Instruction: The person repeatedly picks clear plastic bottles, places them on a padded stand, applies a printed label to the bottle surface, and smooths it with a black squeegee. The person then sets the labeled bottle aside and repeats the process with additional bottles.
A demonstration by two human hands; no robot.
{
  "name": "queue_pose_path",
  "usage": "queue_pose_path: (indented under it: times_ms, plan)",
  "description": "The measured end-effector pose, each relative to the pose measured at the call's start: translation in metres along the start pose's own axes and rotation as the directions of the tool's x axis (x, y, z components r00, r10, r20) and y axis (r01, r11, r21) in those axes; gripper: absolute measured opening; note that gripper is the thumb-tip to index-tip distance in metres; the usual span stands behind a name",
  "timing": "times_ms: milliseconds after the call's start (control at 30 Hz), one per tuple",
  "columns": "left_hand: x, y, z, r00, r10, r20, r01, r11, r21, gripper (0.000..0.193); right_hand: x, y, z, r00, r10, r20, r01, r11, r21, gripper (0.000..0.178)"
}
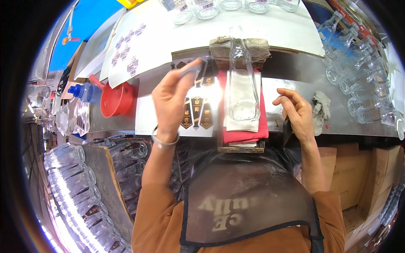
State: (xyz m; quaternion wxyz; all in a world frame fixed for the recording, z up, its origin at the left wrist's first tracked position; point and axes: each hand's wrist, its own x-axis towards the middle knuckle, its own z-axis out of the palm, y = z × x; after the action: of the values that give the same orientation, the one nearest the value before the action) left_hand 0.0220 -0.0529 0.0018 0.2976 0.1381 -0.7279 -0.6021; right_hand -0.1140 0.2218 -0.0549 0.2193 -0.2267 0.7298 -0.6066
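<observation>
Workshop bench, metal-topped worktable point(295, 68), with a white board point(291, 36) across its far side. Clear glass bottle point(243, 90) lies on its side, centre, base toward the person, neck pointing away. Its body is on a folded white cloth point(240, 125) over a red cloth point(263, 122) on a wooden stand point(240, 149); neck end rests on a rolled grey cloth pad point(258, 48).

Left hand point(171, 99) raised left of the bottle, above a sheet of black-and-gold labels point(196, 105). Thumb and index pinched close; greyish patch at the fingertips, blurred, can't tell whether it's a label or if anything is gripped. Silver bracelet point(165, 143) on that wrist.

Right hand point(297, 111) to the right of the stand, apart from the bottle, fingers loosely bent, relaxed, nothing seen in them. Grey rag point(321, 106) just beside it.

Left side: red plastic dipper point(116, 100), blue-capped plastic bottle point(87, 92), white sheet with small dark labels point(147, 21). More clear glass bottles stand along the far edge point(206, 12), cluster at right point(358, 80) and lie stacked lower left point(74, 177). Cardboard boxes point(384, 166) lower right. Person wears a dark apron point(257, 189) and brown sleeves point(156, 202).
</observation>
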Motion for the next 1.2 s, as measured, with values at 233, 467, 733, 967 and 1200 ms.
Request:
queue_pose_path:
  times_ms: [233, 467, 733, 967, 1200]
  plan:
    - [0.001, 0.004, 0.058, 0.752, 0.470, 0.462, -0.659, 0.554, 0.509, 0.018, 0.005, -0.010, 0.005, 0.999, 0.041, 0.028, -0.041, 0.999, -0.006, 0.032]
    - [-0.014, 0.008, 0.053, 0.731, 0.362, 0.578, -0.646, 0.641, 0.415, 0.017, 0.034, -0.025, 0.022, 0.994, 0.010, 0.105, -0.006, 0.999, -0.034, 0.031]
    - [0.012, -0.020, 0.052, 0.904, 0.220, 0.367, -0.373, 0.827, 0.421, 0.053, 0.046, -0.037, 0.046, 0.992, -0.036, 0.124, 0.046, 0.996, -0.075, 0.048]
    - [0.012, -0.027, 0.052, 0.899, 0.221, 0.378, -0.379, 0.825, 0.420, 0.055, 0.047, -0.038, 0.043, 0.989, -0.027, 0.147, 0.047, 0.990, -0.136, 0.050]
    - [-0.020, -0.018, 0.051, 0.906, -0.308, 0.289, 0.300, 0.951, 0.073, 0.066, 0.035, -0.013, 0.037, 0.972, 0.083, 0.220, -0.102, 0.992, 0.079, 0.054]
